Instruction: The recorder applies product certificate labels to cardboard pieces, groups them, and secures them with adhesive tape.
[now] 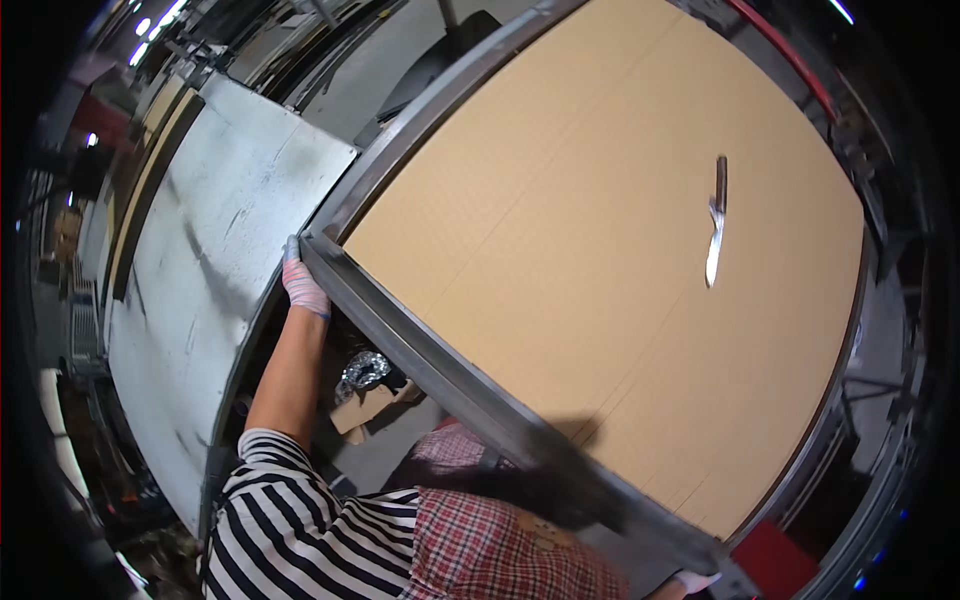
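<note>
A large sheet of brown cardboard (pixel 560 260) lies within a dark metal frame (pixel 440 375) in front of me. My left hand (pixel 303 285), in a pale striped work glove, grips the frame at its left corner. At the near right corner, low in the picture, my right hand (pixel 697 580) holds the same frame; only part of this gloved hand shows. On the cardboard, right of its middle, rests a knife (pixel 713 255) with a dark handle and a shiny blade, apart from both hands.
A pale metal-topped table (pixel 215 210) stands close on the left, with long strips (pixel 150 190) along its far side. On the floor below the frame lie crumpled silvery material (pixel 364 371) and a cardboard scrap (pixel 365 408). A red block (pixel 773 558) sits by the near right corner.
</note>
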